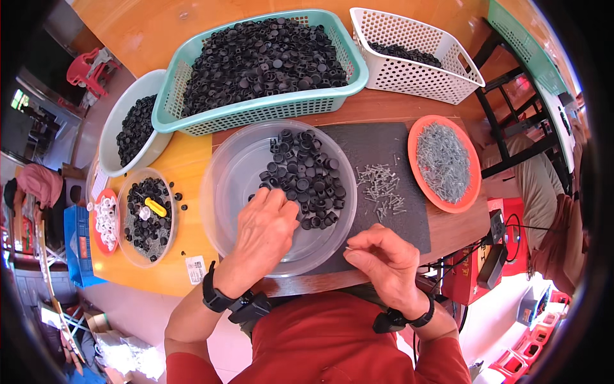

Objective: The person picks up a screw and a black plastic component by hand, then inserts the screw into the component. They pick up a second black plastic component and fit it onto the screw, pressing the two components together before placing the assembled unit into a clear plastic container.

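Now left hand (265, 221) curls w/ fingers down among black caps (307, 179) in clear bowl (224, 173); right hand (384, 256) pinches thin nail, close for reach.

A small white rectangular label (195, 269) with dark print lies on the yellow table edge (192, 160), near the left wrist.

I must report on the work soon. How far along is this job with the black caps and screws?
Possibly done: a side bowl holds black caps. In hand: the left hand reaches into the clear bowl of caps, and the right hand pinches something thin, perhaps a screw. Left: the green basket is heaped with caps, and the orange plate is full of screws.
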`<state>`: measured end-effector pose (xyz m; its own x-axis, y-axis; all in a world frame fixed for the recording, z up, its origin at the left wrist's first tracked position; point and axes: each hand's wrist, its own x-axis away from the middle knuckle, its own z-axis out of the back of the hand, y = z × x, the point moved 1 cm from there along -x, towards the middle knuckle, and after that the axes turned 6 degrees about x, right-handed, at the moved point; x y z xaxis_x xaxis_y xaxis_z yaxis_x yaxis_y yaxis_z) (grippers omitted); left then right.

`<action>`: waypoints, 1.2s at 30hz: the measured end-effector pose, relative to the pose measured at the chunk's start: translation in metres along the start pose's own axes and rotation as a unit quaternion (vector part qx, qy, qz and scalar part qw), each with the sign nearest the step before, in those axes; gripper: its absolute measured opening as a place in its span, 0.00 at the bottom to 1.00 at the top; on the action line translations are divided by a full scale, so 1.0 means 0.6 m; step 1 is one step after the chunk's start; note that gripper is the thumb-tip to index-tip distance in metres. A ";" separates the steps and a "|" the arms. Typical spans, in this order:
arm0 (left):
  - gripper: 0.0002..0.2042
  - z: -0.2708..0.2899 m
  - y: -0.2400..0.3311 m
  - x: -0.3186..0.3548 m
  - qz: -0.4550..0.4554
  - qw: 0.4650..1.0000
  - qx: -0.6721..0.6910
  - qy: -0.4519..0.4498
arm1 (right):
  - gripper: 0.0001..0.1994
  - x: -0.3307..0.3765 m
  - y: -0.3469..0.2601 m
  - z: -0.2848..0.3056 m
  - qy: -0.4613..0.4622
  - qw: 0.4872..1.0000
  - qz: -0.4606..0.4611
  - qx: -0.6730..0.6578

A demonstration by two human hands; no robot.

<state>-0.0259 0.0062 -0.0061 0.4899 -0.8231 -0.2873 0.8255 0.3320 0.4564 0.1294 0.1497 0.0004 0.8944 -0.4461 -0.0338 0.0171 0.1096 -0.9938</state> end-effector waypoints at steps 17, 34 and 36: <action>0.13 0.039 0.064 0.036 0.038 0.973 0.226 0.007 | 0.10 -0.029 -0.012 -0.048 -0.020 0.984 0.144 0.105; 0.12 0.041 0.069 0.042 -0.011 0.983 0.181 0.037 | 0.11 -0.024 -0.016 -0.048 -0.058 0.988 0.104 0.102; 0.14 0.040 0.068 0.040 -0.024 0.982 0.184 0.043 | 0.11 -0.022 -0.015 -0.050 -0.064 0.988 0.098 0.104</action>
<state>0.0127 -0.0111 0.0257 0.4885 -0.7860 -0.3789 0.6983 0.0918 0.7099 0.1039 0.1282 0.0067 0.9386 -0.2833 -0.1971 -0.0833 0.3682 -0.9260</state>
